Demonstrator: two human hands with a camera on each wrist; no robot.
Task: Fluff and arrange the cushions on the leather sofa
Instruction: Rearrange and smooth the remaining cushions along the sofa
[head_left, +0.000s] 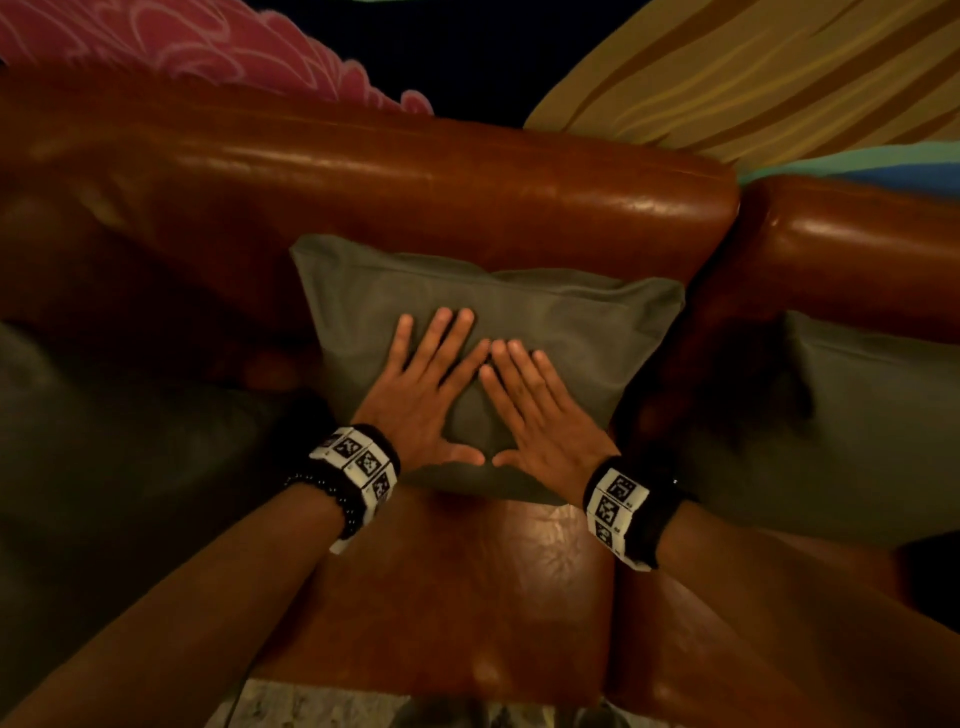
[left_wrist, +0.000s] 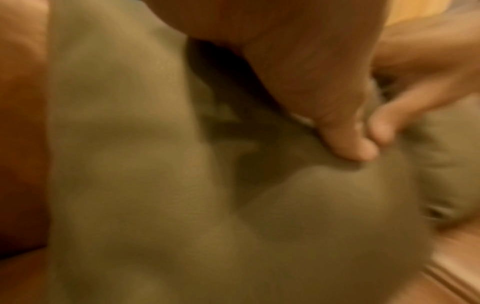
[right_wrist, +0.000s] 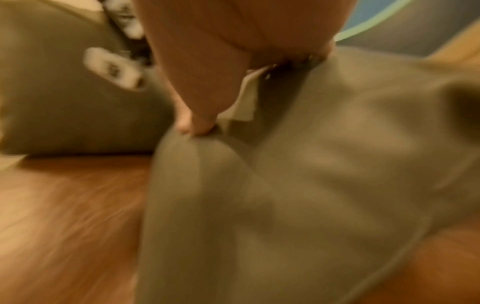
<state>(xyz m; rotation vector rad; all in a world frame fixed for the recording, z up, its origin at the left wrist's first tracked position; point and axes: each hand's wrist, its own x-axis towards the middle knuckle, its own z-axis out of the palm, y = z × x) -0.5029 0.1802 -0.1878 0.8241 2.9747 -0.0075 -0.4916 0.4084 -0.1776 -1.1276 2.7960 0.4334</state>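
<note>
An olive-green cushion (head_left: 571, 322) leans against the back of the brown leather sofa (head_left: 415, 187), standing on its middle seat. My left hand (head_left: 426, 384) and right hand (head_left: 540, 405) both press flat on the cushion's front with straight, spread fingers, thumbs nearly touching. The blurred left wrist view shows the green cushion (left_wrist: 155, 164) and my left thumb (left_wrist: 342, 131) pushing into it beside my right thumb. In the right wrist view my right thumb (right_wrist: 197, 115) dents the cushion (right_wrist: 311, 185).
A second green cushion (head_left: 872, 415) sits on the right seat, and another dim one (head_left: 104, 467) on the left. Pink patterned fabric (head_left: 156, 41) and striped yellow fabric (head_left: 753, 67) lie behind the sofa back. The front of the seat (head_left: 441, 597) is bare leather.
</note>
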